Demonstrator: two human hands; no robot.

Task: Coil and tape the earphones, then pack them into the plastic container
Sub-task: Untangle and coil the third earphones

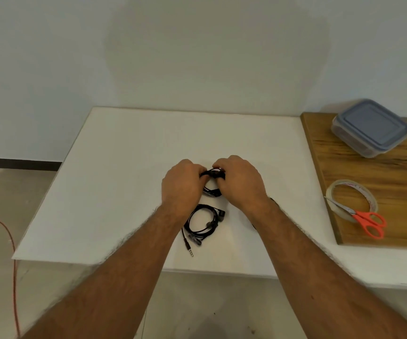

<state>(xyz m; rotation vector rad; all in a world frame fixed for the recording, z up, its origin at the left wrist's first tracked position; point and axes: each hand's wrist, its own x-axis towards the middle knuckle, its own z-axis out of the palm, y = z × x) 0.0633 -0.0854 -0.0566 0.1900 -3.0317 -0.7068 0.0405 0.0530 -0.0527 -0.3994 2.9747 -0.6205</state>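
Over the middle of the white table (124,167), my left hand (181,185) and my right hand (240,181) both grip one black earphone coil (212,183), fingers curled round its upper part. Its lower loop hangs between my wrists. A second black earphone set (203,223) lies loosely coiled on the table just below my hands, its jack plug pointing toward me. The plastic container (370,127) with a grey-blue lid stands shut at the far right. A roll of clear tape (353,199) lies on the wooden board (393,172).
Orange-handled scissors (366,220) rest across the tape roll on the wooden board at the right. A red cable (11,241) runs along the floor at the left. The table's front edge is close to my forearms.
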